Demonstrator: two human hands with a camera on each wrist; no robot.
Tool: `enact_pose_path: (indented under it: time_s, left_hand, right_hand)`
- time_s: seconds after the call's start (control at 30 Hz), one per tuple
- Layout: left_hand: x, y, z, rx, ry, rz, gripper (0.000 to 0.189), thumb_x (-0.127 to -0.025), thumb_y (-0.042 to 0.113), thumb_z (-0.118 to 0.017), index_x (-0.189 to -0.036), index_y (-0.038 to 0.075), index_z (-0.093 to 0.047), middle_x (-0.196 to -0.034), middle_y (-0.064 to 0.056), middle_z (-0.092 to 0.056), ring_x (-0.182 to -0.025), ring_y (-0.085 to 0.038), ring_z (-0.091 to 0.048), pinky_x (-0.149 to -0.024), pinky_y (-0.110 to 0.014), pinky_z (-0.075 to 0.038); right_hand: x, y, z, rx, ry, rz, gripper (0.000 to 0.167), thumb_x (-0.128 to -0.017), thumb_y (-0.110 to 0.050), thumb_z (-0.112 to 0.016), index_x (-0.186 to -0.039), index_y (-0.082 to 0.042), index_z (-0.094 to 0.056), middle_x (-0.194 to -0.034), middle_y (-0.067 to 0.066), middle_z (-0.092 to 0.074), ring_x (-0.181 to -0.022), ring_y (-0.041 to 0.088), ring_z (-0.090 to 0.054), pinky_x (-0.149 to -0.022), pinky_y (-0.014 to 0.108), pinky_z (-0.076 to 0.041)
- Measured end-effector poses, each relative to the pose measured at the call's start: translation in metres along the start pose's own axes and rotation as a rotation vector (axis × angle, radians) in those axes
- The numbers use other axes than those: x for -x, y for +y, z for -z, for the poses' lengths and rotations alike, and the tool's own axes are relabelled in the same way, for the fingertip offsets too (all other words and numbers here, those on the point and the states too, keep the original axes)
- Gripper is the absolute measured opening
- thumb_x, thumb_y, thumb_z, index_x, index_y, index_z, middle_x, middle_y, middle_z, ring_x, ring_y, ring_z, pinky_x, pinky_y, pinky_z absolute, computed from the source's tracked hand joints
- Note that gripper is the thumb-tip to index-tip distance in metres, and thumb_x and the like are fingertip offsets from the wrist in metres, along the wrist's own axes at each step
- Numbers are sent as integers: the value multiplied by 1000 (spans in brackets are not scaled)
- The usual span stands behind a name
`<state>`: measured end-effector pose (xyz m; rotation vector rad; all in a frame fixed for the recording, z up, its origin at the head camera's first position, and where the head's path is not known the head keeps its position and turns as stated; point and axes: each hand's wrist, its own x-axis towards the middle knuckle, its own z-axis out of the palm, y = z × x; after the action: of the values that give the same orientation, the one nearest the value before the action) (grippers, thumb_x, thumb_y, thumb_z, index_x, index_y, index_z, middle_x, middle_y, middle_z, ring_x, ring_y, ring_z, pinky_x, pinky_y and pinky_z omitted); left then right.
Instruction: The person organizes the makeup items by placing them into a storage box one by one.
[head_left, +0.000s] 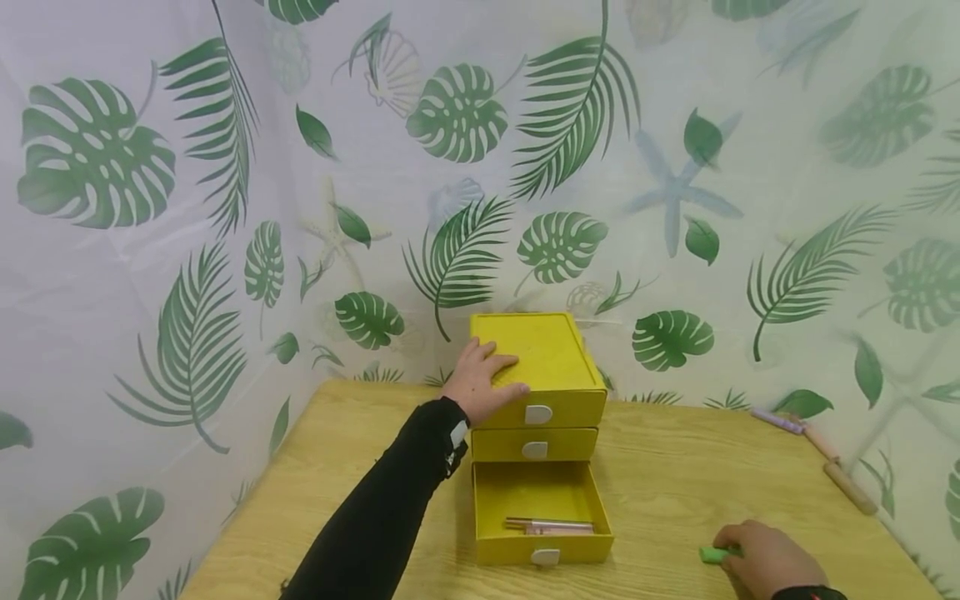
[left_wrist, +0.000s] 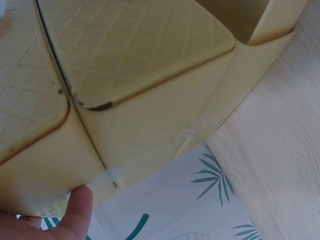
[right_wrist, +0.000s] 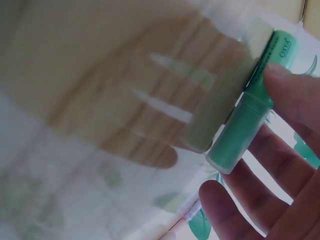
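A yellow three-drawer box stands at the back of the wooden table, its bottom drawer pulled out. My left hand rests on the box's top left side with the fingers spread. In the left wrist view, its thumb touches the side of the drawer box. To the right of the pulled-out drawer, my right hand pinches a short green marker low over the table. The right wrist view shows that green marker, lettered and with a frosted end, between thumb and fingers.
Slim pens lie inside the bottom drawer near its front. Along the table's right edge are a purple pen, a pinkish one and a brown one. A leaf-patterned sheet hangs behind the table.
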<state>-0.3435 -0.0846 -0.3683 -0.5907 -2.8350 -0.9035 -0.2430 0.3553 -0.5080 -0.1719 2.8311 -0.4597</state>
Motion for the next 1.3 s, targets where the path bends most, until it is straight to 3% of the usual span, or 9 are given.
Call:
enact_pose_path:
  time_s: [0.17,0.33,0.57,0.93,1.13,1.3]
  left_hand:
    - [2,-1,-1,-5,-4,5,61,-96,54,-62,-147,22,-56,-163,-12,-30,-154,-30,-8,-121,-51,-19]
    - [5,1,1,-3,-8,-3,60,-97,52,-62,-148,21,-55,-163,-13,-30,-154,-32,-8,-121,-52,-19]
    - [4,-1,-1,7,-8,-5,60,-97,52,-62,-148,20,-55,-163,-13,-30,-154,-33,-7,-121,-53,-18]
    - [0,1,5,-11,-13,-12,61,-98,52,-60,-149,20,-53,-163,-14,-28,-154,-33,-6,-122,-52,-16]
    - [2,3,6,3,-8,-20,61,-97,51,-62,-148,19,-54,-163,-14,-29,-154,-33,-6,-122,-52,-16]
    - [3,2,4,0,-9,-2,62,-97,53,-62,-148,20,-54,-163,-14,-29,-154,-32,-6,-122,-52,-17]
  right_hand:
    - [3,-14,-3,13,24,10,13,-92,-28,-75,-102,-20,-74,-103,5,-70,-93,28,-67,-79,56,-54]
    - [4,-38,-2,-13,122,64,15,-93,-32,-73,-103,-21,-74,-98,-1,-71,-86,19,-66,-76,50,-55]
    - [3,-82,6,-16,208,147,13,-92,-26,-75,-104,-22,-75,-91,-9,-68,-78,11,-62,-71,41,-54]
    - [-8,-153,14,-18,348,312,15,-92,-20,-75,-107,-23,-75,-96,-10,-70,-75,7,-59,-67,34,-50]
    - [-17,-184,9,24,367,335,13,-91,-23,-76,-104,-24,-76,-93,-12,-70,-78,7,-62,-71,35,-54]
    - [-25,-202,-2,46,383,367,14,-89,-21,-79,-102,-24,-76,-89,-13,-68,-71,6,-59,-66,31,-51]
